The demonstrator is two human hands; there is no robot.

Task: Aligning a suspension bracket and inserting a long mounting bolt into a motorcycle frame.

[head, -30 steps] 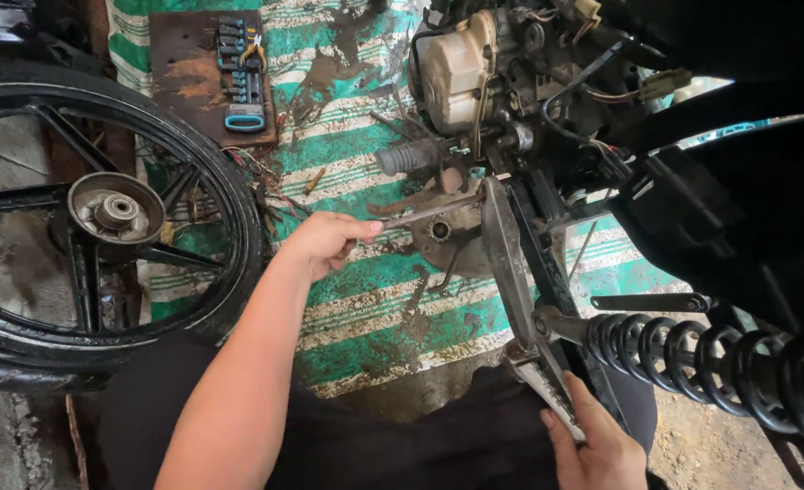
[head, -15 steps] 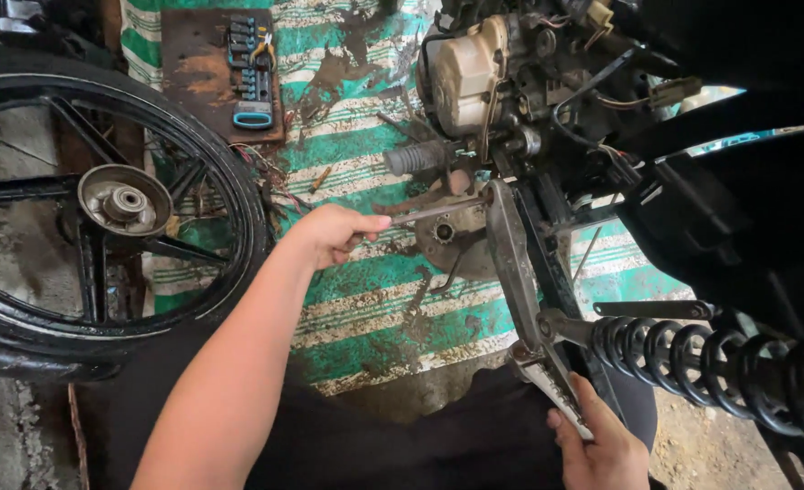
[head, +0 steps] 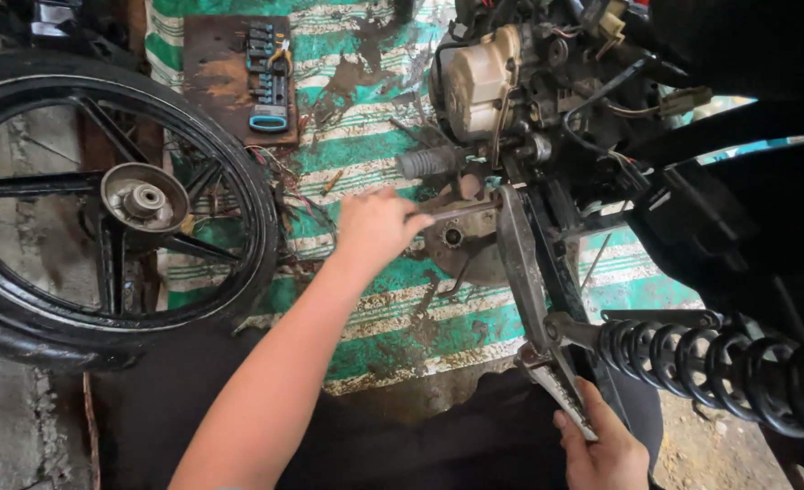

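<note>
On the workshop floor, over a green striped mat (head: 393,318), I see my left hand (head: 376,227) closed on a metal rod (head: 456,211) reaching toward the swingarm (head: 521,263), whose near end my right hand (head: 606,449) grips, apparently steadying it.

Packages, labels, signs, screens: none to be made out in the head view.
</note>
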